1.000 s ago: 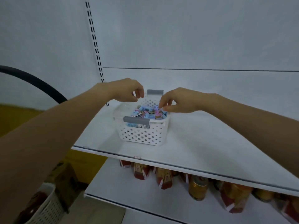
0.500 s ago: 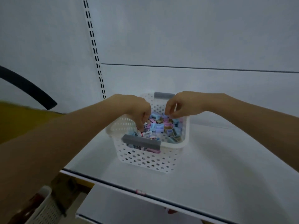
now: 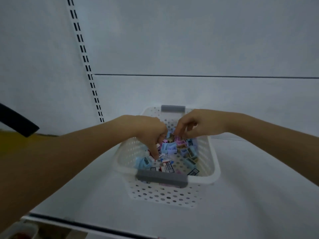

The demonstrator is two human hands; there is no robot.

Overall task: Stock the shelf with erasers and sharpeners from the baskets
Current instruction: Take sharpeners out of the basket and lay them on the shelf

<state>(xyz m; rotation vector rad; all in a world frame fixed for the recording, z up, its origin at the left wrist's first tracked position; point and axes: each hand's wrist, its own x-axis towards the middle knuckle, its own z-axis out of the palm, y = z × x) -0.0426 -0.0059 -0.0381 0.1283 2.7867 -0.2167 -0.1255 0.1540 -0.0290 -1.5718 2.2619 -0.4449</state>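
Where sharpeners lie, two hands, one basket

The basket sits on the shelf. Sharpeners and erasers lie inside it, erasers nearer the front.

Since the frame a second back, I note the camera has closed in and tipped down on the white basket: the lower shelf of cans and packets has dropped out of sight, and the basket now sits nearer and larger. The left hand has moved from above the basket's far left rim to inside it, fingers curled down among the white erasers near the front grey handle. The right hand has gone deeper too, fingertips on the pastel sharpeners toward the basket's back.
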